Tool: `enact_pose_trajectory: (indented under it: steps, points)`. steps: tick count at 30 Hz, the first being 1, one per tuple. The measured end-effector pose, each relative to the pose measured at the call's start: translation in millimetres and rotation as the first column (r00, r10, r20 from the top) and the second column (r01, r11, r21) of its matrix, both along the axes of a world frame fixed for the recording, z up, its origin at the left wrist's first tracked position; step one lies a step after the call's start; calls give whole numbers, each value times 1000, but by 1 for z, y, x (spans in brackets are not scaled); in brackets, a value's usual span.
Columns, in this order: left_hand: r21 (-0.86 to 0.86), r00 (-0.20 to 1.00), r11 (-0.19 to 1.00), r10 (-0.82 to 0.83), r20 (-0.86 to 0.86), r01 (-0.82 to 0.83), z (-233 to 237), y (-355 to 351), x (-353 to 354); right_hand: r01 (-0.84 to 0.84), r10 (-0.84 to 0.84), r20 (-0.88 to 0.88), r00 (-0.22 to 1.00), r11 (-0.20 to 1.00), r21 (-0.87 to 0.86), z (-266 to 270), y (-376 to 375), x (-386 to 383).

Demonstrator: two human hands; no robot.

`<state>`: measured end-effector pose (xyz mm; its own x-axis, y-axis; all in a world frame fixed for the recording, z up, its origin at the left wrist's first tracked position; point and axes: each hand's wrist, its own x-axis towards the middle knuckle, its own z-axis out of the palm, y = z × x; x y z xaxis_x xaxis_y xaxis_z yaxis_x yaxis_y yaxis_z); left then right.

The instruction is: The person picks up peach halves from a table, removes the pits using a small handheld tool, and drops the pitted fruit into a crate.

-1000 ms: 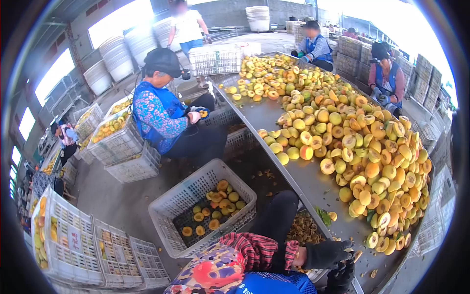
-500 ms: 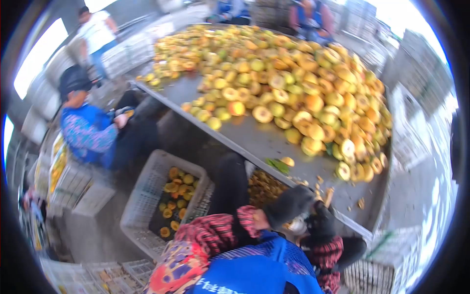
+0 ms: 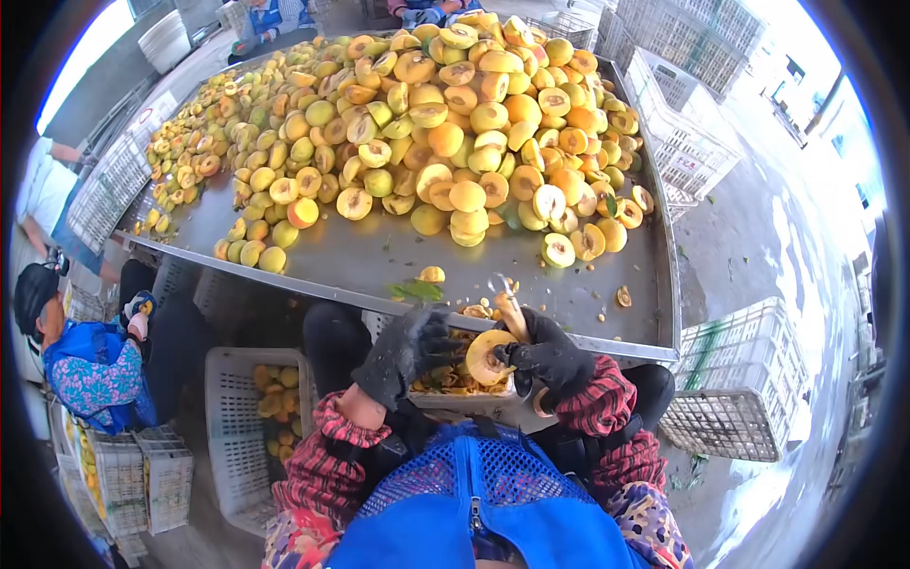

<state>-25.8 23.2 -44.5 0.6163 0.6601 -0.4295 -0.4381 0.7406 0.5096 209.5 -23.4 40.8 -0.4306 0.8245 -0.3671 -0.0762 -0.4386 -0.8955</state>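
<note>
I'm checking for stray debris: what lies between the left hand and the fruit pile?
A green leaf and a yellow fruit piece lie on the metal table between the left hand and the fruit pile, in the head view.

harsh glare on right-hand floor (image 3: 770, 258)

A fruit-processing workshop, by the look of it: halved fruit (image 3: 455, 128) lies heaped across a broad metal table (image 3: 332, 248), with a worker in blue (image 3: 100, 365) sitting on the left and more people (image 3: 275, 19) along the far side. Perforated plastic crates (image 3: 730, 417) stand on the bare floor (image 3: 725, 280) to the right; pale tubs (image 3: 164, 43) are stacked far left. Glare obscures the far right.
</note>
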Motion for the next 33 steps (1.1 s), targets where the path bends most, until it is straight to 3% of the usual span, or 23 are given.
enact_pose_trajectory:
  steps: [1, 2, 3, 4, 6, 7, 8, 9, 12, 13, 14, 15, 16, 18, 19, 20, 23, 26, 28, 30, 31, 33]
  points:
    - [-184, 951, 973, -81, 297, 141, 4, 5, 4, -37, 36, 19, 999, 999, 18, -1, 3, -2]
    - [5, 991, 999, -44, 127, 44, 7, -5, 26, -73, 72, 38, 997, 997, 35, -7, 6, -6]
    - [394, 997, 917, -34, -75, 61, 7, -10, 36, -109, 106, 57, 993, 993, 52, -15, 10, -10]
    - [711, 966, 688, 54, -252, 146, 6, -13, 43, -90, 41, 129, 991, 913, 398, -32, 14, -20]
    - [730, 981, 676, 57, -184, 98, 6, -12, 46, -38, -26, 231, 973, 963, 268, -32, 16, -18]
    - [419, 999, 908, -10, 51, -12, 6, -11, 43, -5, -54, 282, 958, 979, 203, -28, 17, -17]
    - [23, 957, 999, 20, 289, -28, 6, -9, 40, 60, -139, 275, 951, 959, 276, -39, 17, -16]
    - [-369, 867, 928, 142, 478, 52, 6, -8, 38, 121, -222, 266, 938, 929, 348, -50, 18, -14]
    - [-287, 895, 933, 306, 323, -216, 27, -9, 37, 234, -251, 98, 963, 959, 159, -7, -3, -13]
    - [-276, 882, 910, 382, 277, -308, 30, -9, 36, 160, -235, 201, 951, 931, 329, -16, -12, -13]
    - [-357, 869, 888, 402, 290, -291, 31, -9, 32, 65, -235, 304, 923, 875, 479, -31, -23, -13]
    - [93, 956, 952, 288, 63, -293, 29, -9, 31, -49, -251, 402, 880, 796, 603, -34, -29, -16]
    - [506, 944, 853, 260, -201, -127, 26, -10, 30, -98, -206, 402, 892, 780, 618, -35, -35, -21]
    - [609, 949, 788, 255, -183, -94, 24, -13, 31, -102, -138, 479, 867, 892, 440, -31, -47, -33]
    - [330, 964, 905, 248, 98, -266, 24, -15, 33, -98, -98, 511, 854, 934, 343, -28, -51, -38]
    - [-11, 881, 945, 309, 357, -327, 25, -16, 34, -49, -199, 451, 870, 875, 482, -25, -53, -44]
    - [138, 924, 947, 242, 295, -292, 25, -17, 36, -86, -246, 596, 764, 877, 473, -25, -54, -50]
    - [-197, 820, 940, 341, 460, -280, 32, -17, 36, -56, -238, 609, 757, 904, 423, -17, -52, -56]
    - [365, 976, 908, 219, 4, -205, 25, -15, 45, -38, -278, 566, 776, 875, 482, -21, -51, -59]
    - [663, 927, 748, 251, -277, -4, 8, -10, 47, -25, -313, 535, 785, 846, 532, -24, -51, -62]
    - [732, 913, 680, 270, -306, 45, 1, -7, 46, -20, -331, 526, 784, 833, 553, -24, -51, -63]
    - [587, 977, 794, 213, -29, -156, -5, -7, 45, -37, -307, 592, 745, 867, 496, -20, -48, -66]
